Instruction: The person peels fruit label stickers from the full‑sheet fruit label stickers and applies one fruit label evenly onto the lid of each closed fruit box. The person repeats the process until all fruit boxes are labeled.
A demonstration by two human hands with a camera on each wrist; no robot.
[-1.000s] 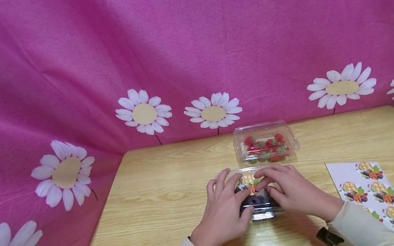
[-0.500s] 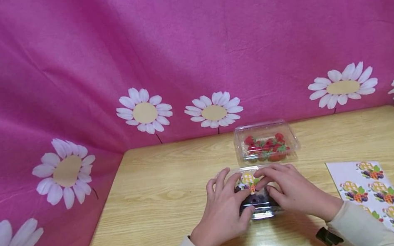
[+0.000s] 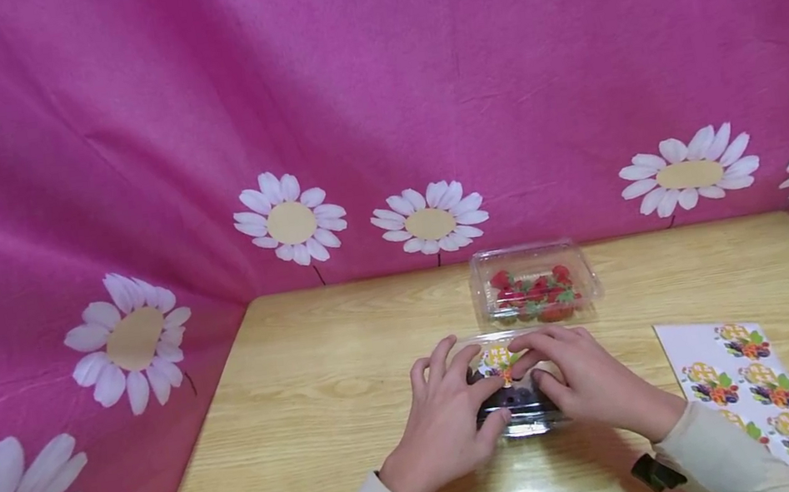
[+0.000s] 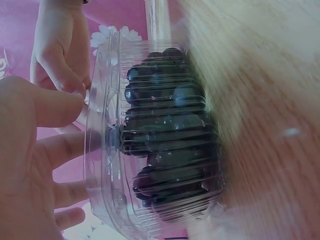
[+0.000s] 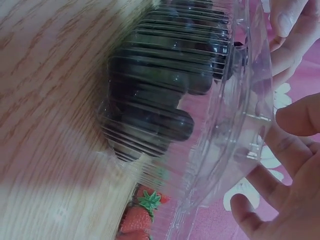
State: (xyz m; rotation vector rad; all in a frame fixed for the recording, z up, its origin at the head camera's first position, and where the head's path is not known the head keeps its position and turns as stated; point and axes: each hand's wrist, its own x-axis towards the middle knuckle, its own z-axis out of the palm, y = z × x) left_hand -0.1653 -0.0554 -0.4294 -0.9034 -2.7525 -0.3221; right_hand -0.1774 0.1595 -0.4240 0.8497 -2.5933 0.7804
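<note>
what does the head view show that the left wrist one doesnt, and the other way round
Only head: the strawberries in their clear box and the sticker sheet.
Only left wrist: the ribbed side wall of the dark fruit's box, seen close up.
Both: left hand, right hand, dark fruit, wooden table, pink daisy cloth.

Blackish fruit [image 4: 172, 125], red strawberries [image 3: 537, 291], magenta daisy-print cloth [image 3: 374, 97]

Head view: forward, down over table [image 3: 309, 392]; wrist views: close, opposite sides, sharing dark-fruit box [image 4: 112, 180]
</note>
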